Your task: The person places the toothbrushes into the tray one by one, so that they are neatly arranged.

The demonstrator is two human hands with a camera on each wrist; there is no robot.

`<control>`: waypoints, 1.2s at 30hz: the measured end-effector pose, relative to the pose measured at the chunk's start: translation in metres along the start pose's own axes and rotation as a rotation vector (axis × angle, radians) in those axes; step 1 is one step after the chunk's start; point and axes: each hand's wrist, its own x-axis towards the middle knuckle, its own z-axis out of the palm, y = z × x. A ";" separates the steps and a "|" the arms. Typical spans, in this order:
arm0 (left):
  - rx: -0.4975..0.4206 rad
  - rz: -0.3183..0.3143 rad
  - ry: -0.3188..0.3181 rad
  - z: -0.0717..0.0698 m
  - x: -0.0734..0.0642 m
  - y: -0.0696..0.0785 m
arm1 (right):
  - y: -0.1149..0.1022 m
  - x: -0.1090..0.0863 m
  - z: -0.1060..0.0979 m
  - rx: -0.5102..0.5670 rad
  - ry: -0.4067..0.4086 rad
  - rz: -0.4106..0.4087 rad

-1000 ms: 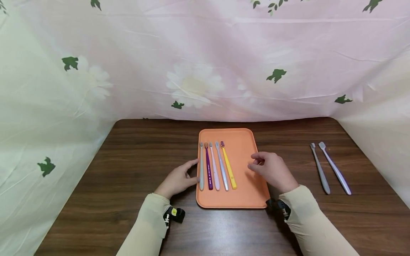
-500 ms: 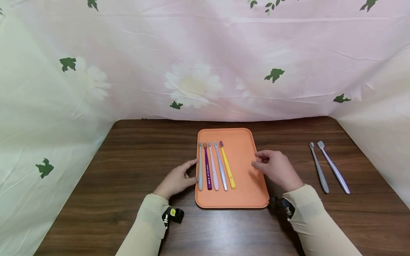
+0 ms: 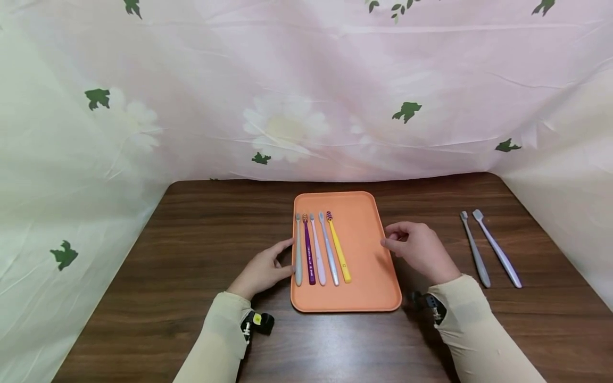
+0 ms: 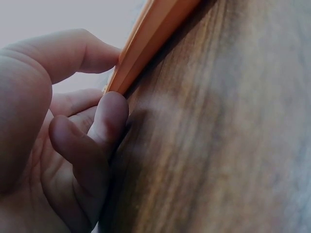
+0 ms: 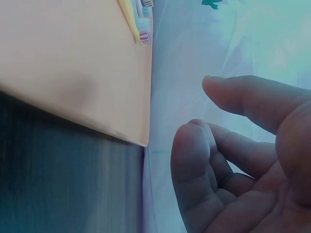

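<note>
An orange tray [image 3: 369,260] lies on the table with several toothbrushes side by side on its left half: a grey-green toothbrush [image 3: 298,255], a purple toothbrush [image 3: 309,255], a pale pink toothbrush [image 3: 317,252], a light blue toothbrush [image 3: 329,250] and a yellow toothbrush [image 3: 339,250]. My left hand [image 3: 261,271] touches the tray's left edge with thumb and fingers spread along it; the left wrist view shows its fingertips at the tray's side [image 4: 146,43]. Beside the tray's right rim hovers my right hand [image 3: 421,252], thumb and fingers apart, holding nothing.
A grey toothbrush [image 3: 475,252] and a lilac toothbrush [image 3: 498,250] lie on the dark wooden table [image 3: 201,234], to the right of the tray. A patterned cloth [image 3: 287,80] hangs behind and at both sides of the table.
My right hand has drawn rightward from over the tray to its right rim. The left hand stays at the left edge, and the toothbrushes keep their places. The view has shifted slightly.
</note>
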 end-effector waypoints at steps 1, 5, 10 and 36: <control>-0.002 -0.001 -0.001 0.000 0.000 0.000 | 0.000 0.000 0.000 0.002 -0.003 0.001; -0.007 0.000 0.000 0.000 0.000 0.000 | 0.001 0.000 -0.002 0.004 -0.007 0.000; 0.001 0.000 0.004 0.000 0.000 0.000 | 0.002 -0.001 -0.005 -0.011 0.000 -0.003; 0.011 0.026 0.014 -0.001 0.000 -0.002 | 0.011 -0.001 -0.016 -0.051 0.047 -0.028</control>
